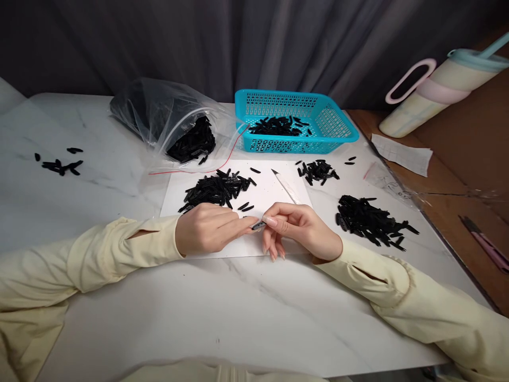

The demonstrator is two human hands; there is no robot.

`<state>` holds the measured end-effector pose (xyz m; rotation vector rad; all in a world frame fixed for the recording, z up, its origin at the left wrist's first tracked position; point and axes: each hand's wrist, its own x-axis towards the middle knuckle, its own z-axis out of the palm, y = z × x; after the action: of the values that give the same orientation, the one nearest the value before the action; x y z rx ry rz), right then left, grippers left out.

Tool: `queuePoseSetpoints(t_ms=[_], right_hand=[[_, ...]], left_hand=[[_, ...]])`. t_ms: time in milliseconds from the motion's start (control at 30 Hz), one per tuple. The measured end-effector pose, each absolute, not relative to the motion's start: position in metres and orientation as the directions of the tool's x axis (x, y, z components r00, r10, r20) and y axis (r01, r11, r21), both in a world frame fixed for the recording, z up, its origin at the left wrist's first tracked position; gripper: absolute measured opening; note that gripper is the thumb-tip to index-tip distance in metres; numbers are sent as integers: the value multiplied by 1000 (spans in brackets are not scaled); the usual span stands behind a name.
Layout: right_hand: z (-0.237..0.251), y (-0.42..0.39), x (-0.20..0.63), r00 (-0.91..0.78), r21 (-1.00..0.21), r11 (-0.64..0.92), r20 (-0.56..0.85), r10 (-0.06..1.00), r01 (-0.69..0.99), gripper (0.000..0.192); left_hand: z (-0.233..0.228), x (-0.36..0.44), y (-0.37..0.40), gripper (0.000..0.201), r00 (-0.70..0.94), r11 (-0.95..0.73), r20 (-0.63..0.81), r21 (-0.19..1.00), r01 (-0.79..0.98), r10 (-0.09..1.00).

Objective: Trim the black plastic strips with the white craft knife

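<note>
My left hand (207, 228) and my right hand (298, 228) meet over a white sheet of paper (274, 193), both pinching one small black plastic piece (258, 225) between the fingertips. A thin blade-like tool (287, 187) runs up from my right hand across the paper. A heap of black pieces (217, 190) lies on the paper just beyond my left hand. Two loose pieces (245, 206) lie near my fingers.
A clear plastic bag (170, 119) spilling black pieces lies at the back. A blue basket (294, 124) holds more. Piles sit at the right (371, 220), centre-right (318, 171) and far left (61, 164). A tumbler (441, 87) lies on the brown surface at right.
</note>
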<state>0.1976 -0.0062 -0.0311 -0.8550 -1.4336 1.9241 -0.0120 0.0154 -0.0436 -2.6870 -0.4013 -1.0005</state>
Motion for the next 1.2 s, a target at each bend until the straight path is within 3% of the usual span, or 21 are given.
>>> queuePoseSetpoints(t_ms=[333, 1200], right_hand=[[-30, -5, 197, -641, -959, -278, -179, 746, -55, 27], [-27, -6, 195, -641, -962, -272, -208, 738, -1, 34]], left_hand=[[-44, -13, 16, 10, 744, -917, 656, -210, 340, 126], [-42, -13, 17, 14, 776, -930, 617, -194, 313, 133]])
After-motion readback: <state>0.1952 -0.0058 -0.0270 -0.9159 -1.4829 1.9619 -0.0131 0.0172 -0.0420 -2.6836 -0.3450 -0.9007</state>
